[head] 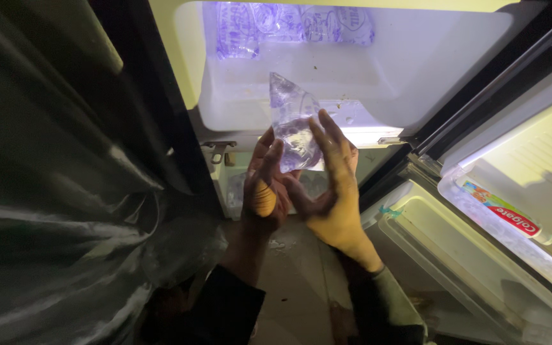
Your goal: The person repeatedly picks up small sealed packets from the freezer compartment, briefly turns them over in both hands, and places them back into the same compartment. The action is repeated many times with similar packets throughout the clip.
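Fridge (416,76) open, freezer box lit, rest of the room dark; grey sheeting (59,191) hangs left, bare floor (295,275) below. Door shelf (480,255) at right holds a tube (509,214). More sachets (289,25) lie at the freezer's back. Both hands, left (264,188) and right (335,191), cup one clear water sachet (294,128) just in front of the freezer lip. Risk: thin, slick film (likely wet) could slip through the loose grip and burst on the floor.
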